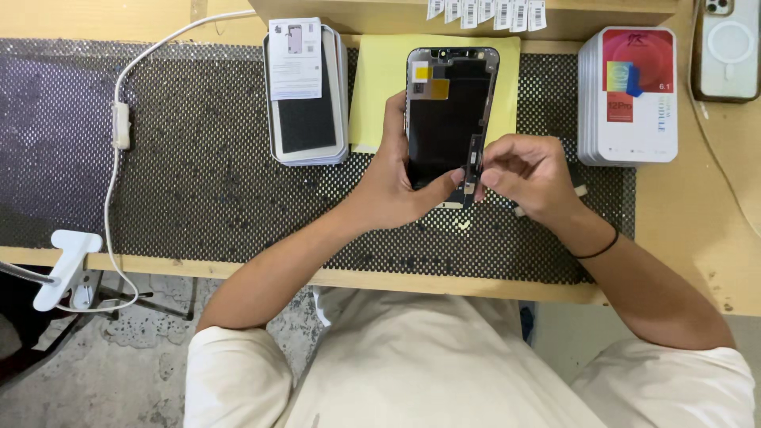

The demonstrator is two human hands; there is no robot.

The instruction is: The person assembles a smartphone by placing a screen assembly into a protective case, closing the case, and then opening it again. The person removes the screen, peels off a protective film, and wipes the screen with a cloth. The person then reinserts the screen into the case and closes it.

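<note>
- At the near edge of the bench, 2 bare forearms reach in from the person's white sleeves over a black mesh mat (198, 182).
- The left hand (388, 186) grips a phone screen (445, 119) from its left side, thumb across the lower edge, fingers closed around it.
- The screen is held just above the mat, its long axis running away from the person, top end tilted slightly right.
- The right hand (527, 174) sits at the screen's lower right corner, fingertips pinched together on a thin black flex strip (474, 162) hanging off that edge.
- Both hands meet at the screen's near end; the right is the one on the strip.
- Beyond the screen lies a yellow sheet (380, 79).
- Left of it is a stack of trays (307, 95); right of it, a stack of boxes (630, 95).
- At the far right corner lies a phone (725, 47); a white cable (119, 158) crosses the mat's left end.
</note>
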